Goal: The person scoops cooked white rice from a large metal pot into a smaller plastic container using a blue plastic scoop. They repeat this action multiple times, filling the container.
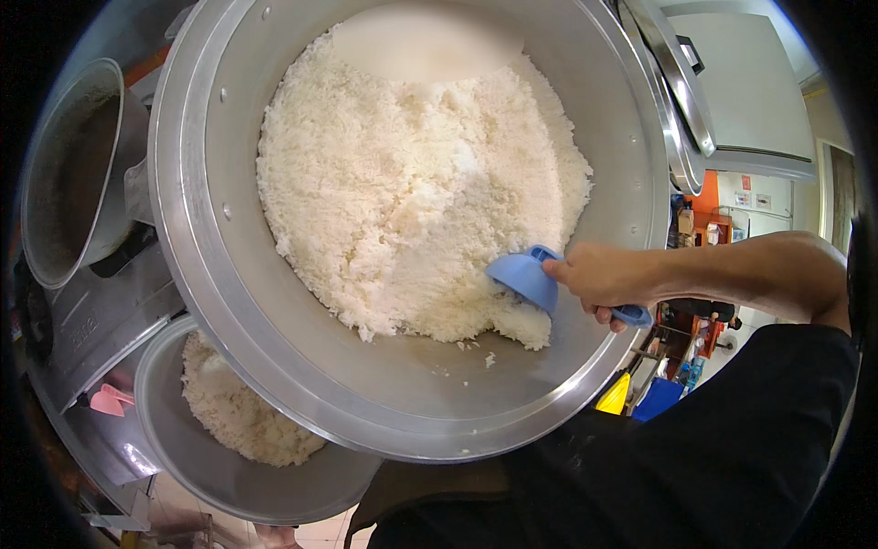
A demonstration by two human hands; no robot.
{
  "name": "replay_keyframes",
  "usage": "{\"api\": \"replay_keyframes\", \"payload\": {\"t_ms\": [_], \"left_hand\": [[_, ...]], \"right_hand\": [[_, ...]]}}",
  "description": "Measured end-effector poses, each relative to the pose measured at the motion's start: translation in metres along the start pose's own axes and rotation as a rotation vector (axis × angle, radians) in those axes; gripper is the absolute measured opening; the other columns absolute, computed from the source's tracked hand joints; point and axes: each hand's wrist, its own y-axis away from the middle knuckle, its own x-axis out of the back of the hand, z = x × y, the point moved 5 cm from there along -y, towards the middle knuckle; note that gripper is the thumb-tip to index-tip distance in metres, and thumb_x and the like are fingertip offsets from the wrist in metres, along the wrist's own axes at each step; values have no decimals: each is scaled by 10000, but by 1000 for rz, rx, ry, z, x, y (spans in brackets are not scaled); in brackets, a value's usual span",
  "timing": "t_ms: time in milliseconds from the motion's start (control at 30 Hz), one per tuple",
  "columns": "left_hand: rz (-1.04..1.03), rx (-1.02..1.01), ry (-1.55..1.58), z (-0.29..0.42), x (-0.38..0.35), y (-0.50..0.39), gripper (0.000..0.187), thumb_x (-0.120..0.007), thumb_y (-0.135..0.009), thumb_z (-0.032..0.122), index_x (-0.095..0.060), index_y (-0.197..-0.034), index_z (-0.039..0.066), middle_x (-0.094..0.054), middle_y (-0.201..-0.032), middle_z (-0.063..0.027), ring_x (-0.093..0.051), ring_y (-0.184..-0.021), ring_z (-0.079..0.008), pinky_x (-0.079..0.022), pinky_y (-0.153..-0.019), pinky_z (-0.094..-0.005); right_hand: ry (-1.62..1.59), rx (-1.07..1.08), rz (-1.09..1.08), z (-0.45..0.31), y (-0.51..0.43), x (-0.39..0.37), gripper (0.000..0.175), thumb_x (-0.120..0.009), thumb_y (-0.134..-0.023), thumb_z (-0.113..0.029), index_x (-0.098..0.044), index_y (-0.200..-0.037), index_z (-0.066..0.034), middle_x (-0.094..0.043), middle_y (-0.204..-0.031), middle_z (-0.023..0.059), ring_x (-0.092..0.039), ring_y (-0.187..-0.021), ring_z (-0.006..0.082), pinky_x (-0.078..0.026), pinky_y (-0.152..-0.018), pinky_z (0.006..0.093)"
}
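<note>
My right hand (607,278) grips the handle of a blue plastic scoop (525,278). The scoop's bowl is pressed into the near right edge of a large mound of cooked white rice (405,199). This rice lies in a wide, deep aluminium pot (425,405), and a few loose grains cling to the bare metal by the scoop. A smooth pale oval blur covers the mound's far end. Below the big pot's rim stands a second metal pot (254,494) with more rice (240,418). Skin at the bottom edge, perhaps my left hand (278,536), shows under it; its grip is hidden.
On the left, a metal pan (75,171) with a dark-stained inside sits over a stove (103,329). A pink plastic scoop (110,400) lies beside the second pot. Metal lids (675,103) lean at the upper right. Behind my arm are shelves, a blue bin (657,399) and another person (717,311).
</note>
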Motion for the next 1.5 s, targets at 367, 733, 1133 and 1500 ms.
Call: {"api": "replay_keyframes", "payload": {"t_ms": [367,733,1133,1500], "left_hand": [[125,21,-1,-7,4,9,690,-614,-871,459,-416,-1403,67,-559,-1244,-125,-590,-1004,-245,-523,-718,-359],[-112,-4,151,-12,5,8,788,-712,-815,367,-351,-1443,59,-493,-1370,-113,-511,-1226,-303,-483,-973,-480],[-203,-105,117,12,-57,2,516,-682,-816,287,-517,-1231,27,-620,-1069,-96,-614,-940,-238,-509,-672,-356],[-311,-72,194,31,-88,4,337,-501,-914,52,-482,-1232,-56,-612,-1143,-147,-607,-1035,-253,-490,-880,-381]], "right_hand": [[409,114,-81,-46,-27,-18,574,-339,-1019,-375,-540,-728,77,-492,-495,142,-543,-404,262,-468,-414,396],[554,-25,-397,-61,-26,-1,528,-338,-1011,-505,-452,-710,-86,-350,-514,-36,-315,-371,83,-327,-355,278],[-434,589,-553,28,31,21,534,-373,-940,-543,-420,-615,-122,-296,-460,-67,-294,-311,34,-248,-242,241],[-144,1364,805,-63,105,-225,301,-556,-970,-264,-489,-912,24,-549,-571,242,-617,-532,399,-421,-477,481]]}}
